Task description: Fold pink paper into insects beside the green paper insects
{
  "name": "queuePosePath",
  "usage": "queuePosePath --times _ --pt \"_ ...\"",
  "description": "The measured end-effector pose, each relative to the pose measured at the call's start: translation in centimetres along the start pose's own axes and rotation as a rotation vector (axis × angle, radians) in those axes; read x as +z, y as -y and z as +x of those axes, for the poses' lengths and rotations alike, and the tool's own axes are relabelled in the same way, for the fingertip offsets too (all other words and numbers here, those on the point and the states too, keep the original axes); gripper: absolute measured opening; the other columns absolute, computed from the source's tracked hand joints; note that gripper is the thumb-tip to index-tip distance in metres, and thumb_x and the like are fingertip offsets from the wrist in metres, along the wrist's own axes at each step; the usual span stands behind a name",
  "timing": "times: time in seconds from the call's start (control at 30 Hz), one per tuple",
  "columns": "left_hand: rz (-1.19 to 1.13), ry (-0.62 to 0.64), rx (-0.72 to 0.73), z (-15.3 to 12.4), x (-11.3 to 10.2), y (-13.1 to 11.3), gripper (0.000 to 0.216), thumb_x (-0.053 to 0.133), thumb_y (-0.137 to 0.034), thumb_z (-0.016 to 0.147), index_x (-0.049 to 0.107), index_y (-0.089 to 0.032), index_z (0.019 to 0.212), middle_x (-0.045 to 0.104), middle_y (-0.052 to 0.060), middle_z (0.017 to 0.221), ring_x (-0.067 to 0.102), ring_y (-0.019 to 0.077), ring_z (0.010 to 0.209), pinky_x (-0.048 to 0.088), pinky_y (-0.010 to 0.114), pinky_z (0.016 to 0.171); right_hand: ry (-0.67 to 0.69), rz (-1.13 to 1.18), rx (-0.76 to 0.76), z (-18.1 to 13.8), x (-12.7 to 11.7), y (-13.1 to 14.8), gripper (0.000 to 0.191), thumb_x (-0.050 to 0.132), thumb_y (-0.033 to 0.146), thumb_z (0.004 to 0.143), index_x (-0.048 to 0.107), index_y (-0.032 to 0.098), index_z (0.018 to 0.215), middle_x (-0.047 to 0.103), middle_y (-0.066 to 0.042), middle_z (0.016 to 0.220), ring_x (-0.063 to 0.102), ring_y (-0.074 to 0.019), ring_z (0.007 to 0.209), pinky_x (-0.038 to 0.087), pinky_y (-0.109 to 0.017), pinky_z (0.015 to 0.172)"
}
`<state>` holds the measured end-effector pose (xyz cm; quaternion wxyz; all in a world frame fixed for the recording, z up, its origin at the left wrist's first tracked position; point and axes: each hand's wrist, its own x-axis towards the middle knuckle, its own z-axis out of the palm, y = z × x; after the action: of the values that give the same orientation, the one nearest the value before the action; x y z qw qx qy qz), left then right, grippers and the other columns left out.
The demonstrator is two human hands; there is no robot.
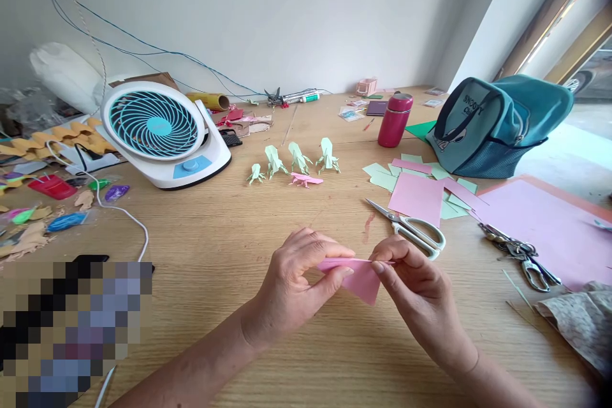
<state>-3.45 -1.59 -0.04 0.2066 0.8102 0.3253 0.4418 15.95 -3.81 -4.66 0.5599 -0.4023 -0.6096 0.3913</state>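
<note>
Between my two hands is a folded piece of pink paper (364, 284), held just above the table near its front. My left hand (306, 274) pinches its left side between thumb and fingers. With thumb and bent fingers, my right hand (414, 280) grips the top right edge. Beyond my hands stand several pale green folded-paper insects (299, 158) and one pink paper insect (305, 180). White-handled scissors (415, 229) lie just past my right hand, their blades resting by a pink paper sheet (417, 194).
A white and blue fan (157, 127) stands at left, its white cable (136, 223) running forward. Green paper pieces (380, 177), a magenta flask (395, 120) and a teal bag (497, 124) are at right. Keys (514, 248) lie on a large pink sheet (549, 217).
</note>
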Motion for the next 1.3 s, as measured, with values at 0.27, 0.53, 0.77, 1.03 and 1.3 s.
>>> queuePosePath --times 0.27,0.53,0.77,1.03,1.3 --pt "-0.343 0.053 -0.412 0.3 -0.4 0.2 0.019 0.071 -0.02 0.081 0.069 -0.016 0.1 0.072 0.004 0.097 0.066 0.0138 0.079 0.052 0.023 0.069 -0.073 0.192 0.077 0.4 0.4 0.3 0.01 0.062 0.025 0.093 0.062 0.024 0.083 0.054 0.001 0.077 0.049 -0.0121 0.07 0.041 -0.023 0.061" --pt "-0.667 0.059 -0.417 0.5 -0.2 0.6 0.019 0.069 -0.015 0.085 0.07 -0.018 0.103 0.073 0.006 0.104 0.067 0.0154 0.099 0.054 0.022 0.088 -0.113 0.24 0.102 0.4 0.3 0.0 0.009 0.065 0.028 0.091 0.065 0.024 0.083 0.057 0.001 0.075 0.051 -0.0129 0.069 0.043 -0.024 0.062" --pt "-0.635 0.07 -0.468 0.2 -0.6 1.0 0.019 0.067 -0.022 0.087 0.074 -0.022 0.105 0.075 0.004 0.104 0.068 0.0094 0.072 0.058 0.017 0.065 -0.108 0.254 0.092 0.4 0.3 -0.1 0.008 0.064 0.027 0.091 0.065 0.025 0.084 0.058 0.001 0.074 0.051 -0.0127 0.066 0.045 -0.023 0.061" --pt "-0.61 0.04 -0.501 0.6 -0.6 0.6 0.017 0.07 -0.024 0.084 0.077 -0.016 0.098 0.077 0.007 0.097 0.07 0.0126 0.075 0.06 0.019 0.068 -0.039 0.001 0.014 0.2 -0.1 -0.2 0.003 0.062 0.025 0.092 0.065 0.025 0.089 0.058 -0.001 0.081 0.051 -0.0171 0.075 0.043 -0.03 0.067" --pt "-0.525 0.068 -0.537 0.3 -0.3 0.4 0.018 0.07 -0.027 0.084 0.078 -0.015 0.095 0.077 0.007 0.089 0.068 0.0124 0.072 0.058 0.019 0.065 -0.002 -0.083 -0.082 0.1 0.1 0.0 0.01 0.063 0.017 0.09 0.068 0.025 0.09 0.057 -0.001 0.078 0.053 -0.0165 0.071 0.041 -0.03 0.059"
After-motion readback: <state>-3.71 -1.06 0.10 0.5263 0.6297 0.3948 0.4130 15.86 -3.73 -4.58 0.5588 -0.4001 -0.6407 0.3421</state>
